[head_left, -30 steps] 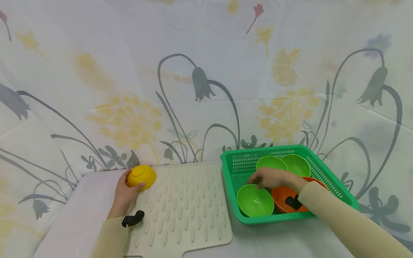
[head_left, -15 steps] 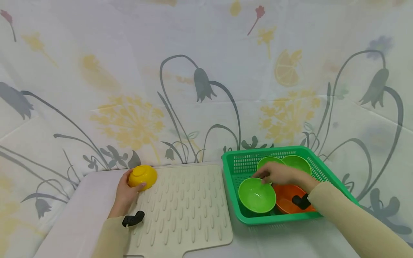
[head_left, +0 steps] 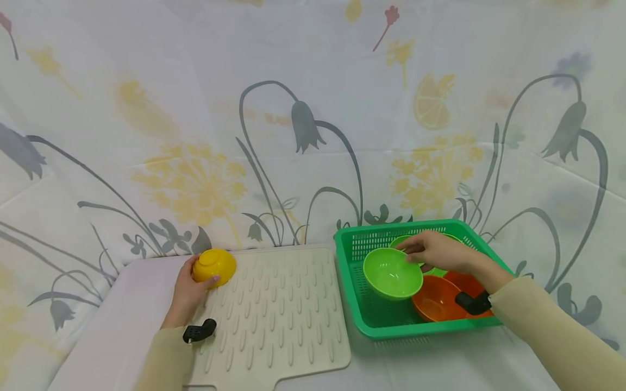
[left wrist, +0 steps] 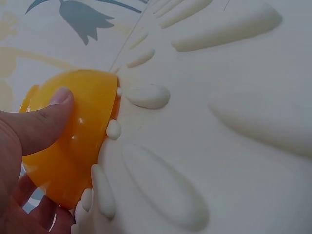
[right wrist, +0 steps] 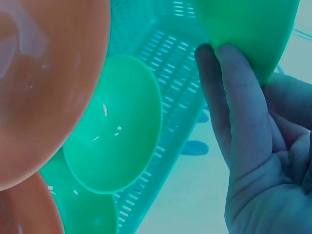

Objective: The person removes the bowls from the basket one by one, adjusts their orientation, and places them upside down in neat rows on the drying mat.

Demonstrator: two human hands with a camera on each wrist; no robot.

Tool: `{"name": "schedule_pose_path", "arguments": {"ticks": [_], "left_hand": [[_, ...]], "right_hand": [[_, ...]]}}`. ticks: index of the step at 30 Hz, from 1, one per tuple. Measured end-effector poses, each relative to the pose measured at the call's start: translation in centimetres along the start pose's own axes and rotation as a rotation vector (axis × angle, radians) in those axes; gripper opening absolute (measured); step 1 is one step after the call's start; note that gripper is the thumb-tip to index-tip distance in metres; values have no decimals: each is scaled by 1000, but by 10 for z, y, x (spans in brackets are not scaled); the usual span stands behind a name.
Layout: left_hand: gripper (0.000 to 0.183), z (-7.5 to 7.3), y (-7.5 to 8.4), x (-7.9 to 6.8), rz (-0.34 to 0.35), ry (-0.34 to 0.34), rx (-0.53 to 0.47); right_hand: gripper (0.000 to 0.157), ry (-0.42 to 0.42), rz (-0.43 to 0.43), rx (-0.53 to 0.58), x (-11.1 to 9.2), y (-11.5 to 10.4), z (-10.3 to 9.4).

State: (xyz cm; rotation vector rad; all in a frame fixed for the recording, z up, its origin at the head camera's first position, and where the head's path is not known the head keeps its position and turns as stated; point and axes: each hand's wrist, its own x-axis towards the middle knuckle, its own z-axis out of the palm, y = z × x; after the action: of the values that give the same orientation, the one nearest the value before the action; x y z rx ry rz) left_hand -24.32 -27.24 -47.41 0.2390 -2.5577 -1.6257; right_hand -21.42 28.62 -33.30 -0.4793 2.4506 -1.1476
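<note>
In the head view my left hand (head_left: 191, 290) grips a yellow bowl (head_left: 217, 266), which lies upside down at the far left corner of a beige ribbed draining board (head_left: 274, 315). The left wrist view shows the thumb flat along the bowl's side, fingers beneath, and its rim against the raised ribs. My right hand (head_left: 437, 252) pinches a light green bowl (head_left: 391, 274) by its rim, over the left part of a green basket (head_left: 364, 330). That bowl faces up, slightly tilted. In the right wrist view, fingers lie along its outside.
Orange bowls (head_left: 437, 298) sit at the basket's front right. More green bowls (right wrist: 117, 126) stand behind them, partly hidden by my right hand in the head view. A flower-print cloth (head_left: 195, 108) hangs behind the table.
The right hand has lifted the light green bowl from the basket's front left, moving it up and slightly back. The left hand and yellow bowl have stayed in place.
</note>
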Motion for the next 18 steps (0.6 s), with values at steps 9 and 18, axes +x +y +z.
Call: {"name": "schedule_pose_path", "arguments": {"ticks": [9, 18], "left_hand": [[84, -2, 3, 1, 3, -18, 38], [82, -6, 8, -1, 9, -40, 64]], "right_hand": [[43, 76, 13, 19, -7, -9, 3], [39, 114, 11, 50, -10, -29, 21]]}}
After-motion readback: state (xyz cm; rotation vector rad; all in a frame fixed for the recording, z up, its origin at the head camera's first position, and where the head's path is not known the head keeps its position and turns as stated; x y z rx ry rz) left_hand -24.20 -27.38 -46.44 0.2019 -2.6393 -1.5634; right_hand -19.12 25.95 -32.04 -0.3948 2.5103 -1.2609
